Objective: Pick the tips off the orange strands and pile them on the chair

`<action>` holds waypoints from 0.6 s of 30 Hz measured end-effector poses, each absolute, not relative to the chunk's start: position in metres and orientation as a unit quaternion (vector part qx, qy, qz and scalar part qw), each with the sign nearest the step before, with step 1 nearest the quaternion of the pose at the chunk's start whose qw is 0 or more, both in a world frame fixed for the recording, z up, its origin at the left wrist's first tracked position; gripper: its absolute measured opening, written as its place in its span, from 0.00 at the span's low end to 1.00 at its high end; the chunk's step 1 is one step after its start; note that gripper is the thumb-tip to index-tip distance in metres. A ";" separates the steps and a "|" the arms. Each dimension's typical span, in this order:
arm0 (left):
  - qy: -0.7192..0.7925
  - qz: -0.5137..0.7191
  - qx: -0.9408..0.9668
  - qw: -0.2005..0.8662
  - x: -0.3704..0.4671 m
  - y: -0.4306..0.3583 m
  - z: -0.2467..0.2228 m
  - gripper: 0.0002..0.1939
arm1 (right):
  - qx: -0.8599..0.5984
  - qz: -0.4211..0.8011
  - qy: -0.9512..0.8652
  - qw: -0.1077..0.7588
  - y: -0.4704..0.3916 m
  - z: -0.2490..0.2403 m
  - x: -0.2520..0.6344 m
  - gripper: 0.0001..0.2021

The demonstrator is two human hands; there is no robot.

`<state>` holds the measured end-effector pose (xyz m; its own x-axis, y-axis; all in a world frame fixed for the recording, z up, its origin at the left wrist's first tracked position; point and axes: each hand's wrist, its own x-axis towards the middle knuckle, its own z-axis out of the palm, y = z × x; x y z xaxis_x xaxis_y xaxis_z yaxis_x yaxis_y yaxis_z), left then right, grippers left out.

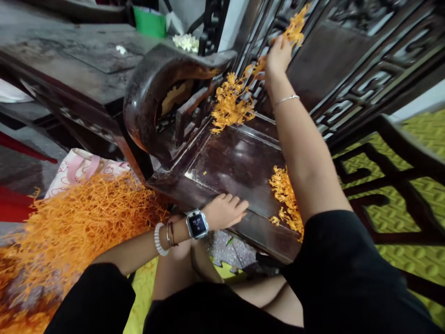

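My right hand [278, 56] reaches to the far side of a dark wooden seat [229, 160], closed around a bunch of orange curly, flower-like pieces [296, 28]; its fingers are partly hidden. Just left of that hand, a heap of the same orange pieces [232, 103] lies at the seat's back corner. Another heap [287, 199] sits on the seat's right side, partly covered by my right arm. My left hand [227, 212], with a watch [197, 224] on its wrist, lies flat over the front edge of the seat, fingers stretched out and holding nothing.
A large pile of thin orange strands [83, 227] stands at the left, by a white bag with pink handles [73, 169]. The curved armrest [139, 99] rises beside the seat. A green container [150, 22] and white flowers [187, 42] are on the wooden table [79, 55].
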<state>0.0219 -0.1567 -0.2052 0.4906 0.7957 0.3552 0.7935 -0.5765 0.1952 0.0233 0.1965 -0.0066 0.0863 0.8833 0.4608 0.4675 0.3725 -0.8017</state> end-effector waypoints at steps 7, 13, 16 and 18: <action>0.590 0.504 0.630 -0.022 0.009 -0.059 -0.126 0.47 | -0.471 0.299 -0.654 0.511 0.140 0.025 0.033 0.19; 0.620 0.574 0.533 0.046 0.000 0.063 -0.104 0.45 | -0.422 0.317 -0.688 0.498 0.110 0.042 0.052 0.24; 0.614 0.548 0.566 0.051 0.003 0.078 -0.106 0.31 | -0.382 0.171 -0.752 0.510 0.089 0.043 0.079 0.29; 0.590 0.544 0.597 0.024 0.002 0.078 -0.104 0.31 | -0.355 0.097 -0.769 0.522 0.070 0.040 0.100 0.31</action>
